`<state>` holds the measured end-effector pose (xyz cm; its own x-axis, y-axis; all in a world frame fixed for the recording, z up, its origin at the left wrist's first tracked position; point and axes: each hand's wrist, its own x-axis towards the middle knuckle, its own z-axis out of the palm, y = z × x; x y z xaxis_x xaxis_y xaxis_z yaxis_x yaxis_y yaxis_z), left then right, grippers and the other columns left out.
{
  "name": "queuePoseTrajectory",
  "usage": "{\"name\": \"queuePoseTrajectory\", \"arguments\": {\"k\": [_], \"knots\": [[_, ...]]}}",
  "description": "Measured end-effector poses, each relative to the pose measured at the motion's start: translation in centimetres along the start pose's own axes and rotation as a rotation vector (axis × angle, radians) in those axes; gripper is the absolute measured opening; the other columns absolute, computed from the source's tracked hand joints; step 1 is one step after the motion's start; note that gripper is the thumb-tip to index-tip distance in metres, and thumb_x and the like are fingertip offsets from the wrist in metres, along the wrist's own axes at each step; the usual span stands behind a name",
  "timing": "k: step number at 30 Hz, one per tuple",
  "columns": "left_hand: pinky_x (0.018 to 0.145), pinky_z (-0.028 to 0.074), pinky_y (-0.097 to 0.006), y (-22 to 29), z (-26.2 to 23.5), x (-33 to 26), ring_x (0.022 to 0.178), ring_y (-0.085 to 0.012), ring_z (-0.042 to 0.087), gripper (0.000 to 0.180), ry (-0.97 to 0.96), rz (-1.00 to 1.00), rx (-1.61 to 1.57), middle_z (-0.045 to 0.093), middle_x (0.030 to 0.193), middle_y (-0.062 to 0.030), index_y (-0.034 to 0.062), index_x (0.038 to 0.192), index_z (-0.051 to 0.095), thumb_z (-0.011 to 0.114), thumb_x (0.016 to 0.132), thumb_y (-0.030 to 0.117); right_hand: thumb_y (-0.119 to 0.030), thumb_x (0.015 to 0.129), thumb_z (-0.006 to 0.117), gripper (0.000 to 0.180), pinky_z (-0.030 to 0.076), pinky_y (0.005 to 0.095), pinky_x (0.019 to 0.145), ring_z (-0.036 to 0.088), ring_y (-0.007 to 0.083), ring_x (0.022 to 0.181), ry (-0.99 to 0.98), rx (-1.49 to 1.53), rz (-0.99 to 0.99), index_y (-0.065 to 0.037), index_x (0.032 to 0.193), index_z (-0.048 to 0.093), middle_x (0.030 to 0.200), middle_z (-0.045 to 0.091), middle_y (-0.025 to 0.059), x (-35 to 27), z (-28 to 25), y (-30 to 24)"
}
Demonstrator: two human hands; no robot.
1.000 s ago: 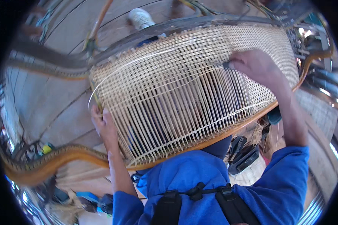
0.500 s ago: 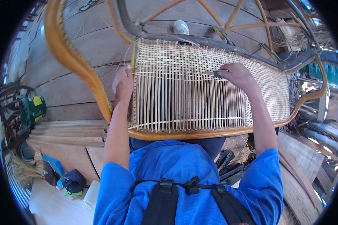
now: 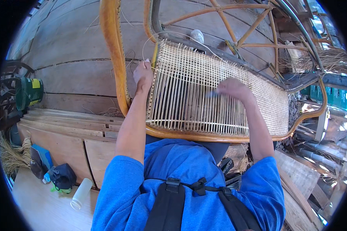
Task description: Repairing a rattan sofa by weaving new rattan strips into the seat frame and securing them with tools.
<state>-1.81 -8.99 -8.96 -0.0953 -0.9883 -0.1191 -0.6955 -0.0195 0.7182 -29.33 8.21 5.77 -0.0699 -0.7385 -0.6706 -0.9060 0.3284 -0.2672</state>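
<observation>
Both hands have shifted: your left hand (image 3: 143, 74) now pinches a cane strand (image 3: 152, 38) at the woven seat (image 3: 204, 92) edge, your right hand (image 3: 233, 87) presses mid-panel, grip unclear

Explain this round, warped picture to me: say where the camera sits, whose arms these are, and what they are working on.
The camera is worn on a person's head and looks down, so the arms rising from the lower edge are the wearer's own. Its fisheye lens bends straight lines near the rim. The left hand grips the left edge of a cane panel set in a curved wooden frame, and seems to pinch a thin strand. The right hand rests on the weave near the middle; whether it holds something is too blurred to tell. The right part of the panel is densely woven, the left still open strands. On the plank floor to the left lie a green can and a white bottle.
</observation>
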Motion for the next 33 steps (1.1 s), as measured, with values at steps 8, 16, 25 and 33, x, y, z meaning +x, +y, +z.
{"name": "queuePoseTrajectory", "arguments": {"k": [8,16,25,33], "knots": [[0.079,0.045,-0.044,0.0,-1.5,-0.7,0.088,-0.0377,0.059,0.036,0.068,0.19,-0.207,0.063,0.093,-0.0183,0.0029,0.092,0.062,0.042,0.091,0.032,-0.037,0.079,0.061,0.032,0.047,0.0367,0.069,0.062,0.0244,0.075,0.113,-0.371,-0.547,-0.005,0.081,0.067,0.081,0.066,0.0129,1.1,-0.7,2.9],[0.078,0.045,-0.05,0.4,-0.2,-1.9,0.09,-0.0404,0.059,0.036,-0.041,-0.139,-0.07,0.062,0.093,-0.0226,0.0073,0.094,0.063,0.04,0.092,0.035,-0.024,0.079,0.058,0.026,0.042,0.0362,0.054,0.053,0.0184,0.053,0.159,0.198,0.0,0.0,0.086,0.065,0.063,0.057,0.0088,0.6,2.7,3.7],[0.091,0.041,-0.046,2.3,-0.7,-4.6,0.108,-0.0378,0.051,0.04,-0.003,0.013,0.303,0.054,0.115,-0.0222,0.0039,0.115,0.052,0.045,0.091,0.035,-0.021,0.089,0.058,0.021,0.027,0.018,0.035,0.036,0.0026,0.043,0.679,1.617,0.293,-0.01,0.106,0.053,0.057,0.038,-0.0065,-6.8,10.2,2.8],[0.093,0.039,-0.045,10.3,4.3,-10.3,0.11,-0.0322,0.05,0.031,-0.345,0.816,0.211,0.054,0.118,-0.014,0.0054,0.112,0.057,0.056,0.085,0.019,-0.033,0.083,0.059,0.042,0.045,0.0321,0.058,0.056,0.0193,0.063,0.668,0.843,0.417,-0.003,0.113,0.056,0.072,0.057,0.0096,-5.2,12.6,2.6]]}}
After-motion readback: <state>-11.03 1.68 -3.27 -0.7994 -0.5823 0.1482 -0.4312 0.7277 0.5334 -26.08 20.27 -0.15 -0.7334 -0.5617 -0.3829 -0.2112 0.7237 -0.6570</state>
